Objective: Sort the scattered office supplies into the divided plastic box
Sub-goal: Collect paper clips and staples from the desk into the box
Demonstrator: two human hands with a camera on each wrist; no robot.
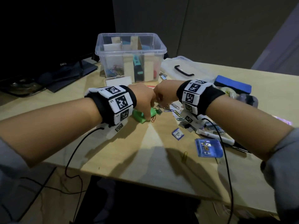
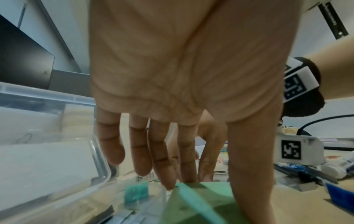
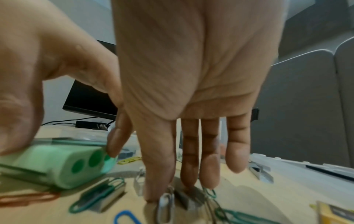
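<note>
My left hand (image 1: 148, 118) reaches down onto a green sharpener-like block (image 1: 140, 116) in the middle of the table and pinches it between thumb and index finger (image 3: 113, 144). The block (image 3: 63, 163) shows round holes in its end. Right beside it, my right hand (image 1: 161, 105) points straight fingers down into scattered paper clips (image 1: 174, 109). Its index fingertip (image 3: 159, 192) touches a silver clip (image 3: 164, 203); I cannot see its thumb. The clear divided box (image 1: 100, 50) stands behind both hands, with clips and other supplies in its compartments.
A small clear case (image 1: 118, 80) lies in front of the box. The box lid (image 1: 184, 70), a blue eraser block (image 1: 233, 84), tape (image 1: 229, 92), pens (image 1: 215, 136) and blue cases (image 1: 208, 147) crowd the right side. A monitor (image 1: 61, 63) stands far left. Wrist cables trail over the front edge.
</note>
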